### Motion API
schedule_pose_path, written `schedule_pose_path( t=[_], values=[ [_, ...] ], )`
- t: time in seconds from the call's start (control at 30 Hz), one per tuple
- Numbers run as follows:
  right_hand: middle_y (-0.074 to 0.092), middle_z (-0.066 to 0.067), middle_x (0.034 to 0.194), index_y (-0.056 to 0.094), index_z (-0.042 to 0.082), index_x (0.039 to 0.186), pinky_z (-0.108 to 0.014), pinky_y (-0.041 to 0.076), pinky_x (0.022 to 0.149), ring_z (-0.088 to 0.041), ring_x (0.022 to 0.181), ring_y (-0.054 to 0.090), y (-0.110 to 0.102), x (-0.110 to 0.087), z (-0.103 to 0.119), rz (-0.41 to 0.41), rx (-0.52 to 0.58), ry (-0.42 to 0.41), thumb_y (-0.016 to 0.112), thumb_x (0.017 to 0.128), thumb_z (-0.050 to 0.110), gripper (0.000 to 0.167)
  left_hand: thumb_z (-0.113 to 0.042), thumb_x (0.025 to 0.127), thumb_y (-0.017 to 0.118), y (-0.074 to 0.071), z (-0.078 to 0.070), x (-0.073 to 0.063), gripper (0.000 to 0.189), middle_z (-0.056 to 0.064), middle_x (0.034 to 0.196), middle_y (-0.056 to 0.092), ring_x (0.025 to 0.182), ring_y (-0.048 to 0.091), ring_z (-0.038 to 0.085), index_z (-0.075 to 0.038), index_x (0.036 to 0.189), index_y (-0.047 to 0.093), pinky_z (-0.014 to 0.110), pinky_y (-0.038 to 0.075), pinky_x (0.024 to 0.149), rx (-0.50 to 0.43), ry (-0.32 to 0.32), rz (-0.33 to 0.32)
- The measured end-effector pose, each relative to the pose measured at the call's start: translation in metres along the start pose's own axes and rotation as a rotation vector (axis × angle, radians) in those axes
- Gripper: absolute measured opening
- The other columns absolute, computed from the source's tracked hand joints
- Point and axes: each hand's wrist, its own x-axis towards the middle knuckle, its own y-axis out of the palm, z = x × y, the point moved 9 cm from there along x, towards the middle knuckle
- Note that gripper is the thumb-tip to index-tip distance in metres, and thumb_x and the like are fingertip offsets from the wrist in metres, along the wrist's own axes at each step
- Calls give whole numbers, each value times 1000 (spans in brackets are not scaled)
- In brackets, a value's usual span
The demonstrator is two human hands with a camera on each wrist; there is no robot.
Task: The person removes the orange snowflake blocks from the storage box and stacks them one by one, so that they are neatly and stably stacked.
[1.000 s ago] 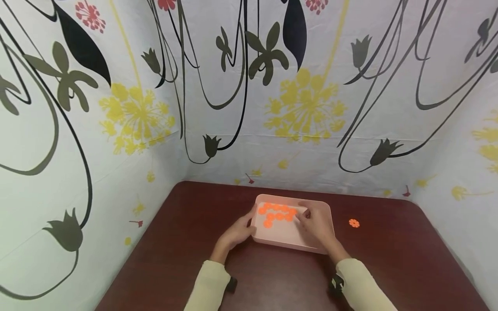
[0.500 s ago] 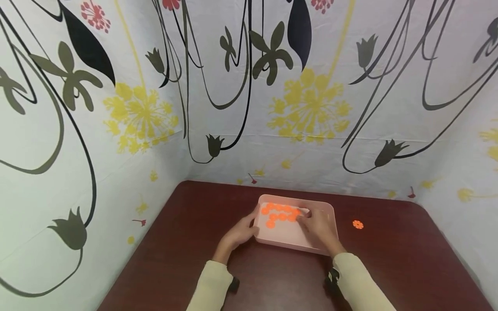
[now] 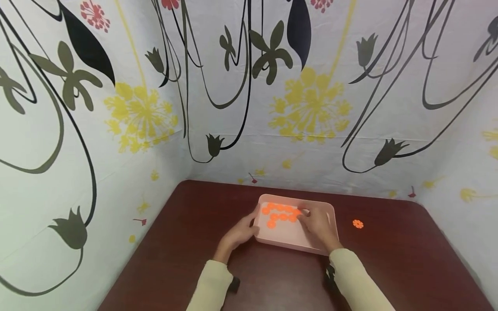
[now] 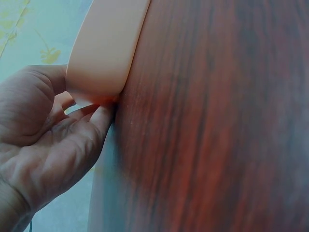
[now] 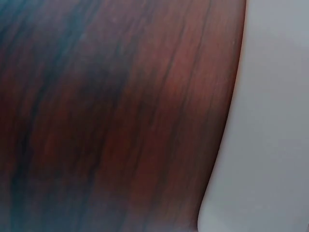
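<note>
A shallow pink tray (image 3: 292,236) stands on the table with several orange notched discs (image 3: 283,217) inside, laid in a bent row towards its far left. My left hand (image 3: 239,232) grips the tray's left end. In the left wrist view that hand (image 4: 53,130) has its thumb at the rim of the tray (image 4: 106,53) and fingertips by its lower edge. My right hand (image 3: 318,222) is over the tray, its thumb and forefinger pinching the orange disc at the row's right end, which they partly cover. The right wrist view shows only the tray's outer wall (image 5: 270,121) and tabletop.
One loose orange notched disc (image 3: 358,223) lies on the dark red-brown wooden table (image 3: 280,280), right of the tray. Flower-patterned cloth (image 3: 241,121) hangs behind the table and along both sides.
My right thumb and forefinger have closed in on the right end of the disc row. My left hand keeps its hold on the tray. The head view has shifted slightly.
</note>
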Motion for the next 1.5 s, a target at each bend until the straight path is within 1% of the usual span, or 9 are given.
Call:
schedule_pose_path(
  t=[0.17,0.47,0.6,0.67,0.77,0.87,1.03,1.2,1.5],
  values=[
    [62,-6,59,72,4,132,-27,39,46,-12,45,47,4,3,-1,3,5,27,75,96,14,37,-3,96,55,-2,2,-1,87,-2,178,21,152,33,22,-28,170,18,47,33,116,2,0,-6],
    [78,-12,94,77,3,117,-30,45,62,-13,65,53,3,7,4,-102,-109,-46,78,93,16,27,-3,96,56,0,-1,-1,88,-1,178,23,147,38,24,-30,170,18,47,35,116,24,-7,-18],
    [74,-9,89,76,5,108,-31,44,65,-14,68,52,7,9,7,-89,-174,-59,74,96,18,18,-3,96,55,0,-3,0,87,-2,178,22,151,35,22,-29,170,18,49,33,120,22,-4,-7],
    [65,-6,79,73,6,99,-32,41,61,-15,66,48,9,10,8,-71,-197,-56,72,98,18,12,-3,97,55,-1,-3,0,86,-2,178,22,151,35,22,-29,170,17,48,32,121,24,-5,-3],
    [47,-1,66,64,9,85,-32,34,56,-15,61,41,12,12,9,-43,-205,-44,70,99,18,18,-3,97,54,-1,-3,0,86,-2,178,22,151,35,22,-28,170,18,49,32,121,27,-9,-4],
    [40,3,63,61,10,80,-31,33,55,-14,58,38,14,13,8,-24,-209,-33,70,98,18,22,-3,96,55,-1,-2,1,86,-2,178,23,152,35,22,-28,170,18,51,31,124,33,-15,-7],
    [54,1,68,68,7,94,-31,40,59,-14,63,47,14,14,3,-7,-189,-1,72,97,21,16,-4,95,55,-1,0,1,86,-2,177,24,151,36,22,-27,170,19,52,30,125,31,-20,-15],
    [70,-4,88,72,5,110,-34,48,68,-18,75,59,12,14,-1,-9,-142,38,77,94,26,26,-3,96,55,-1,-2,2,86,-1,177,24,150,37,23,-25,170,19,51,31,124,34,-12,-18],
    [73,-6,90,72,6,109,-36,52,70,-19,80,64,11,13,1,-29,-170,66,81,93,29,30,-3,96,56,-1,-3,1,87,-2,177,24,148,38,23,-27,170,19,50,33,122,35,-17,-14]
  ],
)
